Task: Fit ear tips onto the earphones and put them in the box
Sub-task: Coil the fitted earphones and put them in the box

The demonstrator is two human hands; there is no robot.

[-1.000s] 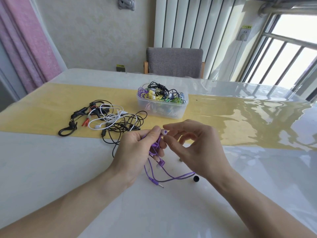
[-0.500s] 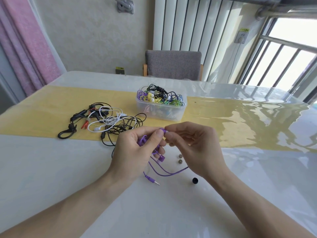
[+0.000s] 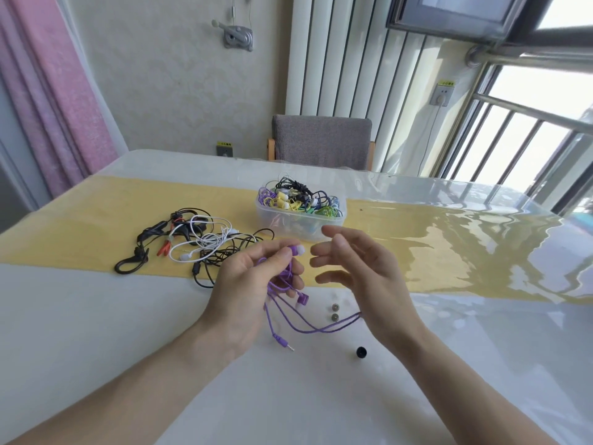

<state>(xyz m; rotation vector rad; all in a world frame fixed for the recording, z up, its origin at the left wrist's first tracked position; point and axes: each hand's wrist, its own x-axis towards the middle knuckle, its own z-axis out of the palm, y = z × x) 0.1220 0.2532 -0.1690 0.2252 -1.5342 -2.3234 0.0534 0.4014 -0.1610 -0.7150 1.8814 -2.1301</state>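
My left hand [image 3: 256,281] grips a purple earphone set [image 3: 288,297] above the table. One bud with a white ear tip [image 3: 298,250] sticks out between thumb and forefinger. The second bud [image 3: 302,299] hangs below my fingers, and the cable with its plug [image 3: 284,343] trails onto the table. My right hand [image 3: 359,274] hovers just right of the tipped bud, fingers spread, holding nothing. A clear plastic box [image 3: 300,220] full of coloured earphones stands beyond both hands. Two small grey ear tips [image 3: 334,311] and one black ear tip [image 3: 361,352] lie on the table near my right wrist.
A tangle of black, white and red earphones [image 3: 195,244] lies left of the box on the yellow runner [image 3: 80,226]. A grey chair [image 3: 321,141] stands behind the far table edge. The glossy table cover [image 3: 481,316] stretches off to the right.
My right hand has let go of the bud, pulled back to the right and spread its fingers. The white tip now shows on the bud in my left hand.
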